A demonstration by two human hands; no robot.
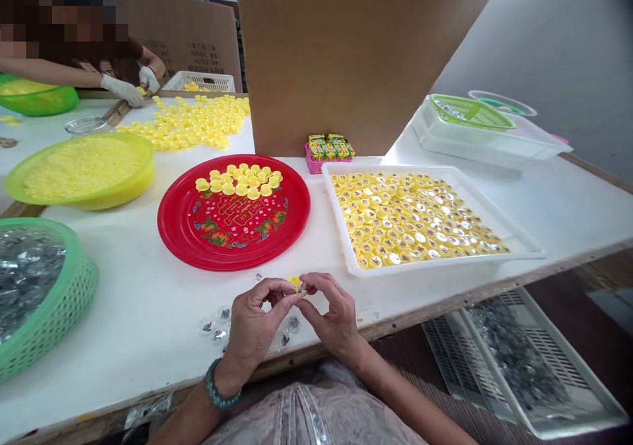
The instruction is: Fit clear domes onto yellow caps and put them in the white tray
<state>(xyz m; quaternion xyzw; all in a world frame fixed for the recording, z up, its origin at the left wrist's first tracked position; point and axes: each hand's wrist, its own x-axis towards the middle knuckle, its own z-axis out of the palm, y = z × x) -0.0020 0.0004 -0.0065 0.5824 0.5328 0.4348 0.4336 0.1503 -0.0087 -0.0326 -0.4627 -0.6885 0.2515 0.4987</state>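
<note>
My left hand and my right hand meet at the table's near edge, fingertips pinched together on one small yellow cap. Several clear plastic pieces lie on the white table under and left of my left hand. Ahead stands a red round tray with a cluster of yellow caps at its far side. To its right a white rectangular tray is filled with yellow caps that carry clear inserts.
A green basket of clear pieces sits at the left, a yellow-green bowl of yellow caps behind it. A co-worker's gloved hands work at loose yellow caps. A cardboard sheet stands behind a pink box. Grey crates lie on the floor.
</note>
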